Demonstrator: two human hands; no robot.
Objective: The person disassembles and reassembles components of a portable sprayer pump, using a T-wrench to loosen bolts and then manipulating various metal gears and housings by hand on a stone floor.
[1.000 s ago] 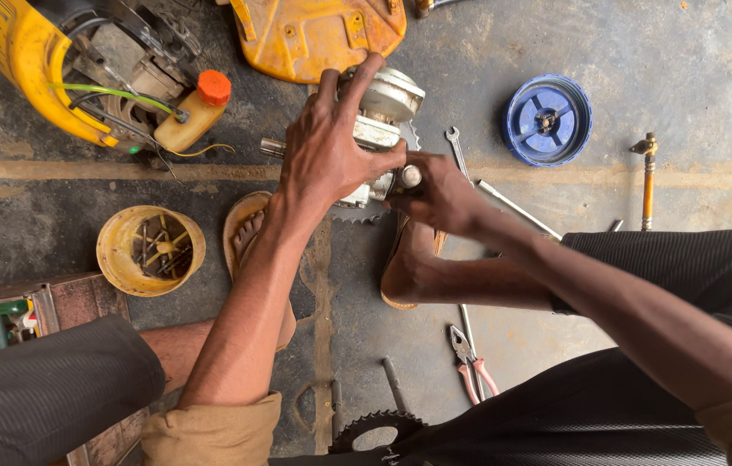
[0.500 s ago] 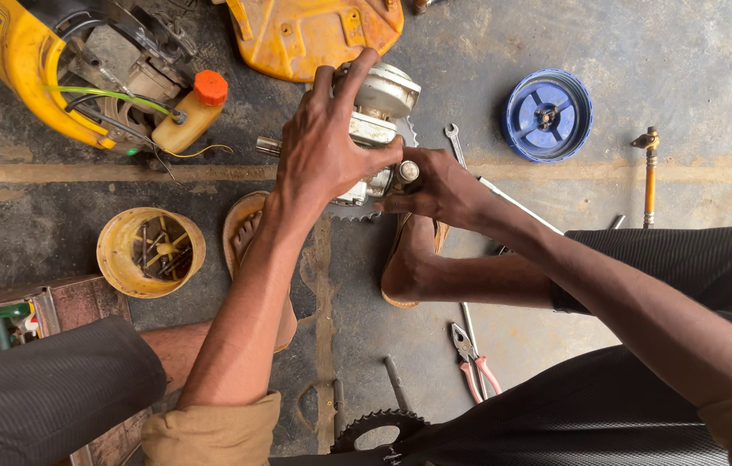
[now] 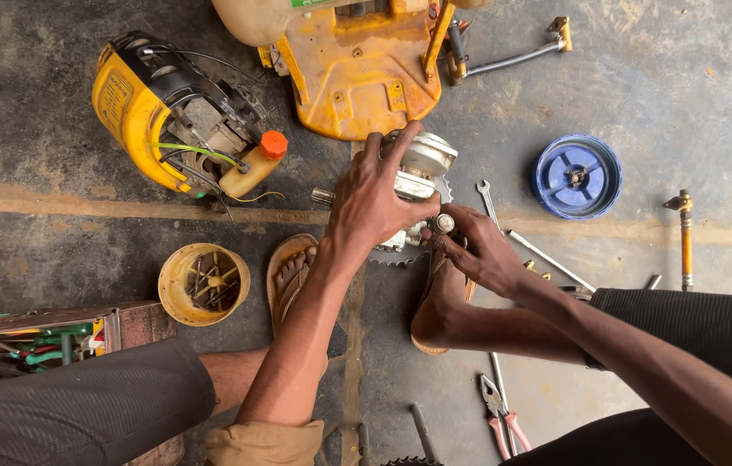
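Left hand (image 3: 370,203): clamped over a grey metal engine part (image 3: 417,173), fingers spread across its top | Engine part: under that palm, above a toothed sprocket (image 3: 396,257) | Right hand (image 3: 474,246): just right of the part, fingertips pinched on a small round knob (image 3: 444,223) at its side | Blue round cover (image 3: 577,176): well right of both hands.

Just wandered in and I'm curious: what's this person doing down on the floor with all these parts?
A person sits on the concrete floor and steadies a small metal engine part with the left hand. The right hand pinches a small knob on its side. A yellow engine housing, a blue round cover, a yellow cup-shaped part, a spanner and pliers lie around.
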